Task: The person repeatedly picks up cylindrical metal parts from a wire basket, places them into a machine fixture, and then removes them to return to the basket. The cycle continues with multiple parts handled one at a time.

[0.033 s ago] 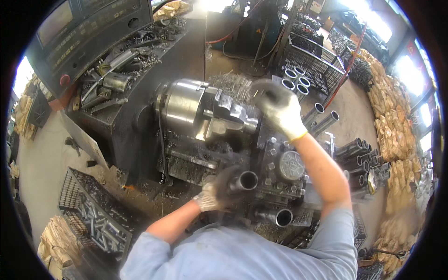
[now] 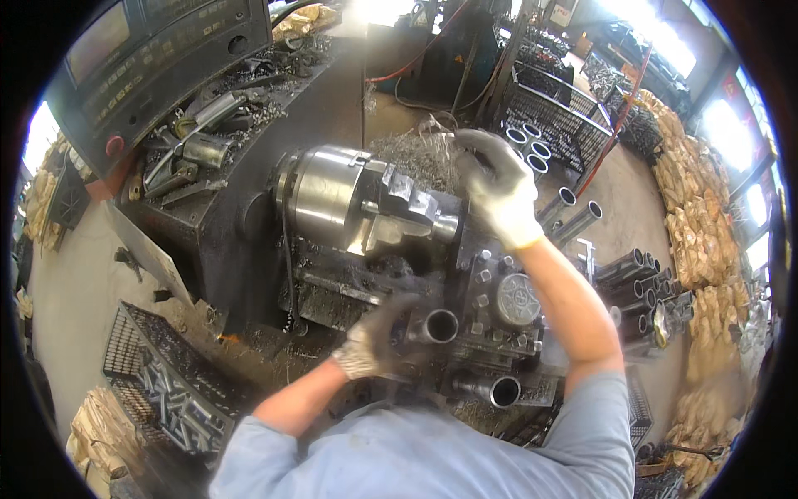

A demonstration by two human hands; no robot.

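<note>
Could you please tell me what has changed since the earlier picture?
The left hand has shifted slightly left, away from the nearby tube; blur hides whether it had held it. The right hand's fingertips are a little higher, with wispy metal shavings now showing beside them. The chuck and lower tube stayed put.

A control panel (image 2: 166,71) occupies the upper left. A mesh crate (image 2: 123,343) stands lower left, brown packages (image 2: 692,204) at right.
</note>
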